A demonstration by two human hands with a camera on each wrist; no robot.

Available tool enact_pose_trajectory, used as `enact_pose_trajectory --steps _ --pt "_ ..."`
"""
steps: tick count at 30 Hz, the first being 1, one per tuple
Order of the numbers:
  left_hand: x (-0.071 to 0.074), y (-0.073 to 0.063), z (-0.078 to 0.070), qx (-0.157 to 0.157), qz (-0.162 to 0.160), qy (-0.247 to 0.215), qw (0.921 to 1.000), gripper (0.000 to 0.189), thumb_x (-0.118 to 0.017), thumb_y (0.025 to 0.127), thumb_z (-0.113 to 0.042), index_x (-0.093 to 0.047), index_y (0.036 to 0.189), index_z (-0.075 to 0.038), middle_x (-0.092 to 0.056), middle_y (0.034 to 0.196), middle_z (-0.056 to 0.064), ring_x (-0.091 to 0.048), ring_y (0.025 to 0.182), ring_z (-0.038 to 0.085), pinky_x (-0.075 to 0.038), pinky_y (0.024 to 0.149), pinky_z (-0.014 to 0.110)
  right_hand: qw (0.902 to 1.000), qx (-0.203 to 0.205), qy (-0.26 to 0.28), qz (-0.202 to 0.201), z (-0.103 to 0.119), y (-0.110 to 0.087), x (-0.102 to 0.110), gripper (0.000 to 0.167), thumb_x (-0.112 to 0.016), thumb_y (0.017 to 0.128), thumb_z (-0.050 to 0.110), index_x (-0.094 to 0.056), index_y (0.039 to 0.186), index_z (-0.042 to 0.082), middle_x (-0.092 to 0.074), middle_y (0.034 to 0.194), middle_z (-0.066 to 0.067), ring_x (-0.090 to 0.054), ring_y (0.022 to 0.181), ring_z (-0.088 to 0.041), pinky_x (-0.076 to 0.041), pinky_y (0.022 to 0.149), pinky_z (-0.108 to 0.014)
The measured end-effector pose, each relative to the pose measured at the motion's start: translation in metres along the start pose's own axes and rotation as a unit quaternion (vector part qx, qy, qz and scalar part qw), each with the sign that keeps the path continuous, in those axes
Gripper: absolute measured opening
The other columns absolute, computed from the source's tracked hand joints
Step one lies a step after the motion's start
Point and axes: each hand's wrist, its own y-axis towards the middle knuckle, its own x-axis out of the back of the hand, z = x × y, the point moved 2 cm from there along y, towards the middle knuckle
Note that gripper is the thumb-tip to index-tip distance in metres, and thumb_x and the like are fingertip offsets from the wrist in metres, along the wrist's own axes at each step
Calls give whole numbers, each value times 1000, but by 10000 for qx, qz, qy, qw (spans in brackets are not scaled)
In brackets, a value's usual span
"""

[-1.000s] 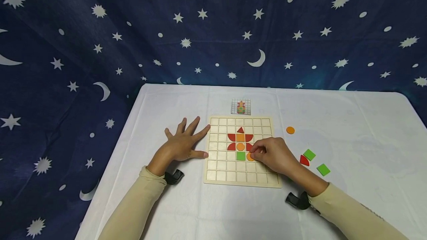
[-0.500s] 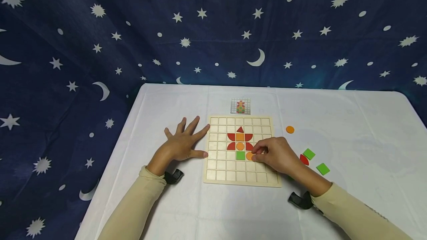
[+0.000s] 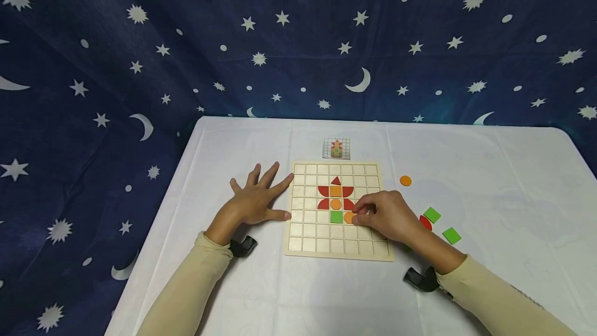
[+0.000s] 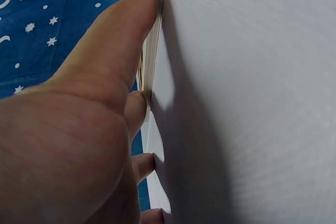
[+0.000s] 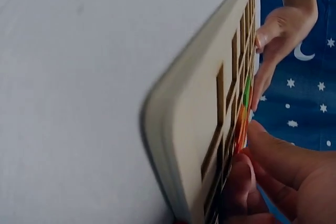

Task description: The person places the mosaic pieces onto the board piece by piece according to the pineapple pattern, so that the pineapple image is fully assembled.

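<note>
In the head view a wooden grid board (image 3: 308, 231) lies flat on the table. Set in its cells are a red triangle (image 3: 336, 181), an orange square (image 3: 336, 191), red quarter-circles (image 3: 323, 204), an orange circle (image 3: 336, 204) and a green square (image 3: 336, 217). My right hand (image 3: 389, 217) is over the board's right side, thumb and curled fingertips pinching the right edge of a second orange disc (image 3: 349, 217) beside the green square. Those fingertips (image 5: 256, 127) also show in the right wrist view. My left hand (image 3: 254, 202) is spread flat, thumb and index tip touching the board's left edge.
Behind the board lies a small pattern card (image 3: 336, 148). To the right are a loose orange disc (image 3: 406, 181), green squares (image 3: 451, 236) and a red piece (image 3: 425, 223) partly hidden by the right hand. A starry blue curtain (image 3: 298, 40) hangs behind the white table (image 3: 513, 196).
My right hand has shifted slightly right, leaving more of the orange disc beside the green square showing, and now stays nearly still. My left hand has not moved.
</note>
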Motion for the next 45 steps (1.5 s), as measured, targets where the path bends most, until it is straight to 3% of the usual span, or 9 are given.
enact_pose_trajectory --steps 6,10,14,19,25,35,45 --pt "2 -1 0 -19 -19 -1 10000 101 -64 82 -77 -14 163 -43 4 174 4 3 157 49 -8 100 92 9990 -83 68 -430 -8 3 22 9 -83 86 26 -80 91 19 -67 71 7 -56 71 -13 -44 63 -27" --pt "1 -1 0 -21 -12 -5 10000 101 -64 82 -77 -13 163 -43 4 174 4 3 157 49 -7 100 92 9935 -191 -505 -1006 -23 7 41 20 -79 91 30 -80 100 12 -70 79 -1 -55 76 -19 -42 69 -32" --pt "1 -1 0 -28 -21 -24 10000 101 -65 82 -76 -14 163 -43 3 174 4 3 157 49 -7 101 92 9855 -465 -1001 -1286 -42 9 57 32 -76 93 35 -79 108 7 -71 89 -10 -57 80 -25 -46 69 -36" --pt "2 0 0 -9 -18 27 10000 101 -64 82 -77 -14 163 -44 3 174 4 3 157 49 -8 101 92 9828 -772 -1266 -1103 -65 13 72 40 -77 92 40 -78 110 4 -70 92 -13 -59 84 -28 -48 69 -39" --pt "2 -1 -1 44 18 43 10000 101 -64 81 -78 -13 163 -44 4 174 3 2 157 49 -8 100 92 9862 -732 -1256 -789 -81 15 79 35 -80 89 37 -78 106 6 -71 92 -12 -60 86 -28 -46 74 -38" --pt "1 -1 0 13 -14 19 10000 101 -64 82 -77 -14 163 -44 4 174 4 3 157 48 -8 101 92 9888 -697 -1069 -772 -83 18 77 23 -85 85 24 -75 98 9 -67 85 -8 -57 83 -27 -43 74 -37" --pt "1 -2 0 14 -27 25 10000 101 -64 82 -77 -14 163 -44 3 174 4 3 157 49 -8 101 92 9903 -803 -693 -894 -84 17 75 19 -85 85 22 -73 96 12 -65 77 -2 -56 80 -24 -43 69 -32"
